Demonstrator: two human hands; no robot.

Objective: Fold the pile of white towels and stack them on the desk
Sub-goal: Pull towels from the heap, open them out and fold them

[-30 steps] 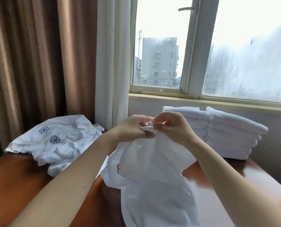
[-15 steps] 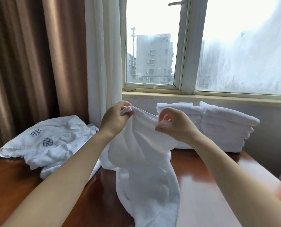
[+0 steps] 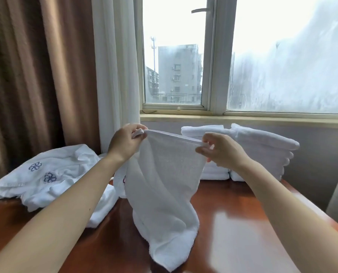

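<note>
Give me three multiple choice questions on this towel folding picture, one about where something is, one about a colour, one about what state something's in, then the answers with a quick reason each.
1. Where do the folded towels stand?
A. On the floor
B. At the back of the desk, below the window
C. On a chair

2. What colour are the emblems on the unfolded pile at the left?
A. Blue
B. Green
C. Yellow

3. How is the held towel right now?
A. Folded flat on the desk
B. Rolled up tight
C. Stretched by its top edge between both hands, hanging down

Answers:
1 B, the stacks sit on the wood under the window.
2 A, two blue flower-like marks show on the white cloth.
3 C, the left hand and right hand each pinch a top corner.
</note>
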